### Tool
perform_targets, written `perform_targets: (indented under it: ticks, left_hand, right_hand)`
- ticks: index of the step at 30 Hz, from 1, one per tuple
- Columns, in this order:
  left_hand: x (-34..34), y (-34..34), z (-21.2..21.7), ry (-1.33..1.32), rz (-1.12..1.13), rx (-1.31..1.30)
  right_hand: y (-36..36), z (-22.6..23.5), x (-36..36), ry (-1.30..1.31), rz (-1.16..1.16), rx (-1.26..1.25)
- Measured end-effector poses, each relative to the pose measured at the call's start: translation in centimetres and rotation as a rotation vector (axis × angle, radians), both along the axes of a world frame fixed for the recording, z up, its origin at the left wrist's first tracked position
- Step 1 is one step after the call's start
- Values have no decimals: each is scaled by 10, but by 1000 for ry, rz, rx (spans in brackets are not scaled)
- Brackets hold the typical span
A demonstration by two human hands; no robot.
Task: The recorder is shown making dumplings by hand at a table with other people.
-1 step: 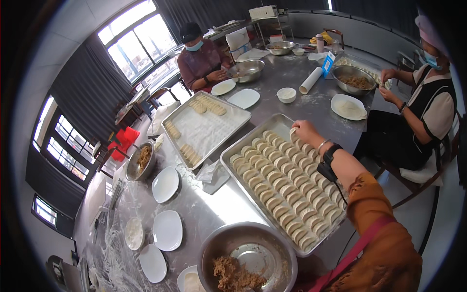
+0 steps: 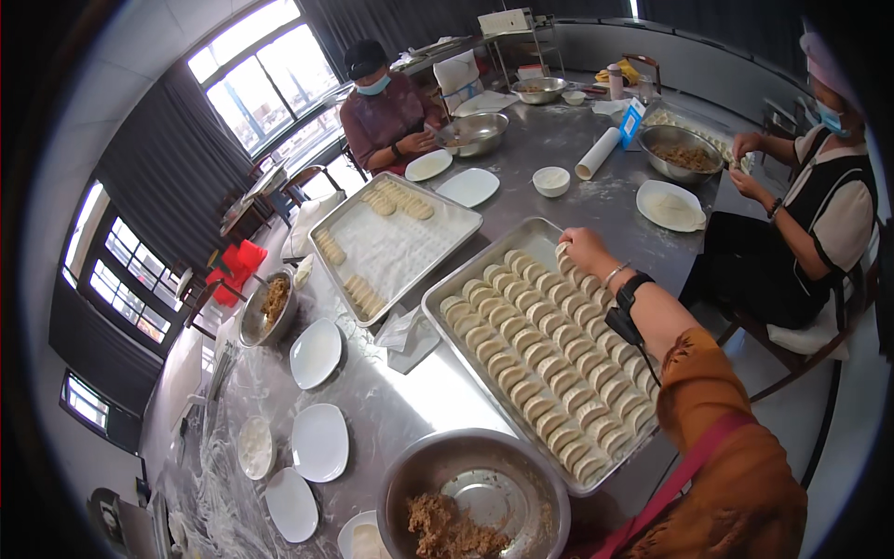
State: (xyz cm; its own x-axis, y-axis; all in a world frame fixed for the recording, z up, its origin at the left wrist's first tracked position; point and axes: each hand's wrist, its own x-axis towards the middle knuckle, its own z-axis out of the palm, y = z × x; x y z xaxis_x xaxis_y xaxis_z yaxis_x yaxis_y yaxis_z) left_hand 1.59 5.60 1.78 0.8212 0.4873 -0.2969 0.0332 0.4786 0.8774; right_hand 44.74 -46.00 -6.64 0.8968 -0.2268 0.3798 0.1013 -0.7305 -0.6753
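At the far right corner of a metal tray (image 2: 433, 296), my right hand (image 2: 587, 250) reaches in with its fingers closed on a dumpling (image 2: 562, 252). The dumpling is pale and crescent-shaped, at the far end of a row. Several rows of folded dumplings (image 2: 535, 349) fill most of this tray. My right forearm stretches over the tray's right side, with a dark watch (image 2: 631, 287) and a bracelet at the wrist. My left hand is not in view. Nearest to me stands a steel bowl (image 2: 391, 466) partly filled with brown filling (image 2: 447, 526).
A second tray (image 2: 456, 233) holds fewer dumplings. White plates (image 2: 321, 443), a small bowl (image 2: 551, 182) and a white roll (image 2: 598, 154) lie on the floury metal table (image 2: 372, 391). A person (image 2: 396, 121) works across the table and another person (image 2: 824, 196) sits at the right.
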Motion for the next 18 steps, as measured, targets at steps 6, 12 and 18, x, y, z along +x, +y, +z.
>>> perform_targets:
  ticks: [6,12,18]
  left_hand:
    - [5,-3,-1,-93,-80,156]
    - [18,-8,-4,43,-14,99]
    - [21,-9,-6,87,7,115]
  right_hand:
    - [10,7,32,168,43,-395]
    - [10,-1,36,247,81,-572]
    - [11,-2,40,211,157,-661]
